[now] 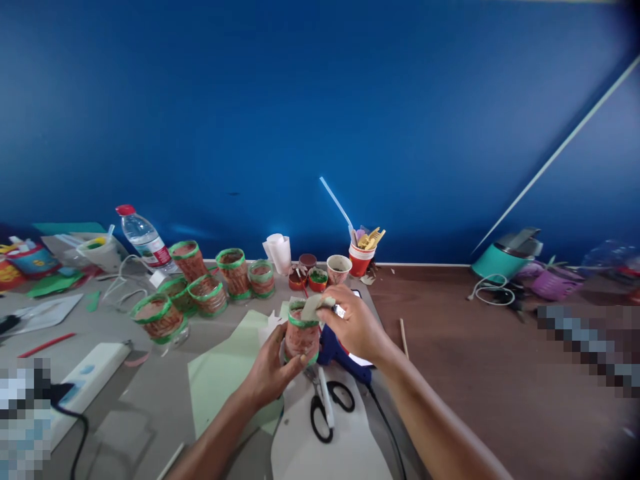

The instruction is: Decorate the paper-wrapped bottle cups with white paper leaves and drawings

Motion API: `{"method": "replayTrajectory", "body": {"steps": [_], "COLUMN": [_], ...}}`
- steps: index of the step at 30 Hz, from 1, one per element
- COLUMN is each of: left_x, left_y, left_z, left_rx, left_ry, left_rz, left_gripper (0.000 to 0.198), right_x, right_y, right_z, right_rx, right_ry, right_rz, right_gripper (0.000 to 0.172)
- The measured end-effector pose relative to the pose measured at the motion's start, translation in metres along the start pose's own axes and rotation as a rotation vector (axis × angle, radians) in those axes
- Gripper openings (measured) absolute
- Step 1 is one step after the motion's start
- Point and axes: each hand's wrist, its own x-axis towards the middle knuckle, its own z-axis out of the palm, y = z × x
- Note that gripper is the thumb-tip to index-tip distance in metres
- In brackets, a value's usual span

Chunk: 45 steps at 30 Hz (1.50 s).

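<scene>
My left hand (274,365) is closed round a brown-painted cup (301,343) with green bands at its rim and base. In my right hand (354,323), fingers pinched, is a small piece of pale paper (312,308) held against the cup's rim. Black-handled scissors (323,410) lie on white paper just below the cup. A blue glue gun (345,363) with a black cord lies beside them, partly hidden behind my right hand. Under my left wrist a sheet of pale green paper (215,380) is spread out.
Several similar painted cups (233,273) stand to the left, near a water bottle (146,237). Small paint pots (318,280), a paper cup (339,269) and a red cup of wooden cutlery (361,259) line the blue wall. A power strip (90,383) lies at left.
</scene>
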Motion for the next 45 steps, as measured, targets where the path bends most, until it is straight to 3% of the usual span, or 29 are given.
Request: {"method": "replayTrajectory", "body": {"steps": [12, 19, 28, 34, 37, 40, 45], "left_x": [-0.001, -0.001, -0.001, -0.001, -0.001, -0.002, -0.001], "left_y": [-0.001, -0.007, -0.007, -0.007, -0.018, -0.029, -0.025], "left_z": [0.002, 0.003, 0.003, 0.002, 0.004, 0.002, -0.003], "left_rx": [-0.097, -0.165, -0.141, -0.108, -0.089, -0.246, -0.29], "left_ry": [-0.072, -0.023, -0.038, -0.076, 0.01, 0.151, 0.241], "left_rz": [0.012, -0.011, -0.022, 0.009, 0.035, 0.025, 0.189], "left_gripper": [0.053, 0.054, 0.051, 0.051, 0.058, 0.076, 0.056], "right_x": [0.002, 0.001, 0.002, 0.002, 0.001, 0.0, -0.002], "right_y": [0.001, 0.004, 0.006, 0.005, 0.007, 0.008, 0.006], "right_z": [-0.004, -0.002, 0.0, -0.003, -0.005, -0.004, 0.005], "right_rx": [-0.033, -0.048, -0.068, -0.16, -0.215, -0.244, -0.251], "right_ry": [-0.06, -0.051, -0.074, -0.148, -0.163, -0.194, -0.257], "right_rz": [-0.082, -0.102, -0.102, -0.185, -0.231, -0.261, -0.255], "right_gripper": [0.016, 0.016, 0.017, 0.018, 0.02, 0.018, 0.016]}}
